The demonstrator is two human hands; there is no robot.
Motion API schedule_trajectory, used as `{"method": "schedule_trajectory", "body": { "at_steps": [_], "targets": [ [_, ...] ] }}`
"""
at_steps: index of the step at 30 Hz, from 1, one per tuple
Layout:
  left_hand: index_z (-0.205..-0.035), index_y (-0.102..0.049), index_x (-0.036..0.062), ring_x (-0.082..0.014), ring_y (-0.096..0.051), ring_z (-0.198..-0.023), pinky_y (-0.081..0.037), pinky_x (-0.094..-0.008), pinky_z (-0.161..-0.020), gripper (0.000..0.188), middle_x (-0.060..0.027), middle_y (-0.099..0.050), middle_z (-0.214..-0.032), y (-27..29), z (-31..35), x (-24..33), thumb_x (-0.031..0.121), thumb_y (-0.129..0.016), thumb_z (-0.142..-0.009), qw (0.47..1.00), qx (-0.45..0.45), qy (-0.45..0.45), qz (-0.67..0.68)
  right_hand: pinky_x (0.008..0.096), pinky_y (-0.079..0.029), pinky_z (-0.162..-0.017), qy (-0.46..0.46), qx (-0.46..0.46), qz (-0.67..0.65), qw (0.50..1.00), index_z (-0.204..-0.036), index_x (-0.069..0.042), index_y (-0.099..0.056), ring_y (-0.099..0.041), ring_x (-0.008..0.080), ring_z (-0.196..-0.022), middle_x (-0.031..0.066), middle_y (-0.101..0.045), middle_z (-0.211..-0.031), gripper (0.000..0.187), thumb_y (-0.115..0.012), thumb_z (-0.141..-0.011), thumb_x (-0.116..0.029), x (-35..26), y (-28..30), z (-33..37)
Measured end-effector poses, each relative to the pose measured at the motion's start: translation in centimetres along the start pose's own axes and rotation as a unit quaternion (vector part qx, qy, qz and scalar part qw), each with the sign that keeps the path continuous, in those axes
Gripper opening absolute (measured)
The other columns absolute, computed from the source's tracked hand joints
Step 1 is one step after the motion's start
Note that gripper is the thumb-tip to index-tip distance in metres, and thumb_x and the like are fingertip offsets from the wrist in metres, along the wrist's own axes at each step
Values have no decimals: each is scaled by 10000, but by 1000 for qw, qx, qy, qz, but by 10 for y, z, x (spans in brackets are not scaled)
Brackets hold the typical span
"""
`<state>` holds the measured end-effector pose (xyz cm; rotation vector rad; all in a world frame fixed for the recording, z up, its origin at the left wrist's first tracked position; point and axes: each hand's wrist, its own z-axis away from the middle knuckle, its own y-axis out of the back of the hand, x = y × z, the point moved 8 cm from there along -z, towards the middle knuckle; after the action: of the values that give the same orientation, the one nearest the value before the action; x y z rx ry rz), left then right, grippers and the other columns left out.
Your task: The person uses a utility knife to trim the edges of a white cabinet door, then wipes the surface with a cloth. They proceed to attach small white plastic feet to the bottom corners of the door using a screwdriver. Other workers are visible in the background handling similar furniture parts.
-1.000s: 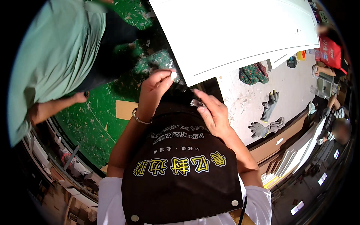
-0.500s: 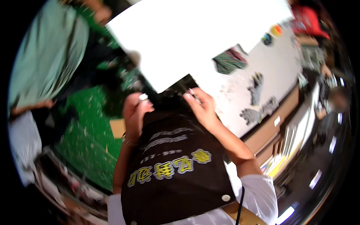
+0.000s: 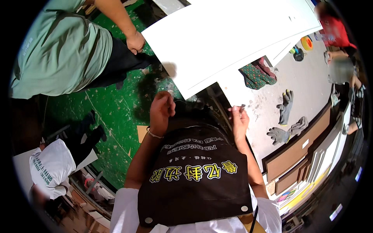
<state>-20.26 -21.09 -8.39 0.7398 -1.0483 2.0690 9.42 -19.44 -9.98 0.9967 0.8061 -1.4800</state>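
My left hand [image 3: 161, 113] is raised in front of the dark apron [image 3: 194, 194], beside the near corner of a large white panel [image 3: 233, 39]. Its fingers curl inward, and anything inside them is hidden. Over the edge of the pale table [image 3: 258, 112], my right hand [image 3: 239, 122] pinches a small dark piece [image 3: 243, 106], too small to name. Neither hand touches the panel. A patterned green and maroon cloth [image 3: 258, 75] lies on the table beside the panel.
Grey work gloves [image 3: 285, 106] lie on the table, with a yellow-orange tape roll [image 3: 307, 43] farther off. A person in a green shirt [image 3: 66, 58] stands at the left by the panel. Another in red [image 3: 336, 29] is at the far right. Brown boards [image 3: 299, 145] stand along the right.
My hands have moved apart: the right went right and slightly down to the table's edge, the left a little right. The view has shifted, and the green-shirted person's hand now shows near the panel.
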Motion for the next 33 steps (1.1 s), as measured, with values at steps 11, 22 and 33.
{"method": "schedule_trajectory", "body": {
  "at_steps": [11, 22, 33],
  "targets": [
    [-712, -481, 100, -26, -365, -482, -293, -190, -445, 350, 50, -424, -587, -28, -57, 35, 311, -505, -990, 955, -78, -66, -278, 188, -335, -513, -91, -50, -89, 991, -893, -66, -592, -420, 21, -564, -66, -503, -646, 241, -685, -901, -288, -27, -135, 0],
    [-886, -636, 15, -5, -429, -695, -366, -186, -606, 168, 71, -547, -773, -26, -73, 36, 175, -627, -935, 945, -203, 52, -253, 163, -290, -450, -126, 32, -174, 976, -1143, -71, -559, -422, 0, -553, -50, -577, -798, 297, -658, -866, -33, -30, -157, 43],
    [-1207, -513, 2, -63, -468, -719, -389, -197, -677, 262, 2, -528, -811, -5, -60, 41, 114, -426, -986, 822, -432, 193, -318, 200, -380, -653, -69, 132, -44, 988, -1357, -46, -450, -464, 49, -750, 0, -541, -891, 413, -472, -1013, -274, -31, -134, 98]
  ]
}}
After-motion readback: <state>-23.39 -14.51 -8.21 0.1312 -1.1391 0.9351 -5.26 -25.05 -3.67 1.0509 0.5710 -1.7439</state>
